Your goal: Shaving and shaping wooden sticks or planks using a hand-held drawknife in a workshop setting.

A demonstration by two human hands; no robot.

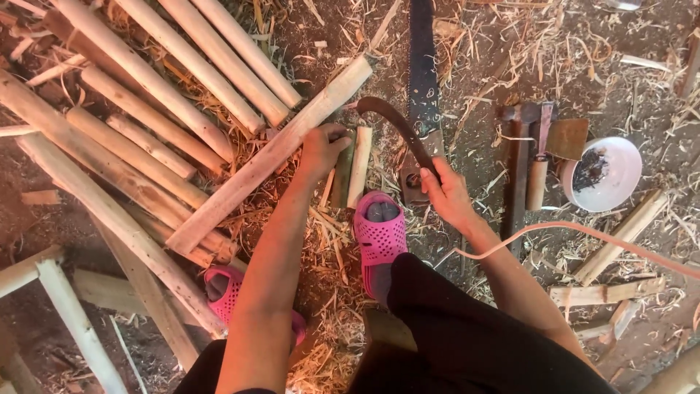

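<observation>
Currently, landmark: we reference our pink sandal [379, 237].
Left hand [322, 148]: closed on a short split wood piece [352, 166], standing it just beyond the sandal for cutting.
Right hand [446, 193]: clamped on the curved blade [399, 125], right of the sandal, tip arcing over the piece.
Peeled poles [168, 95]: stacked left of the sandal, within reach.
White bowl [604, 174]: far right.

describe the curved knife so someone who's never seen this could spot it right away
Start at the pink sandal in the middle of the shaving-strewn ground. Just right of it, the right hand grips a dark handle. From there the curved knife arcs up and left, the only hooked blade, unlike the straight saw behind it.
</observation>
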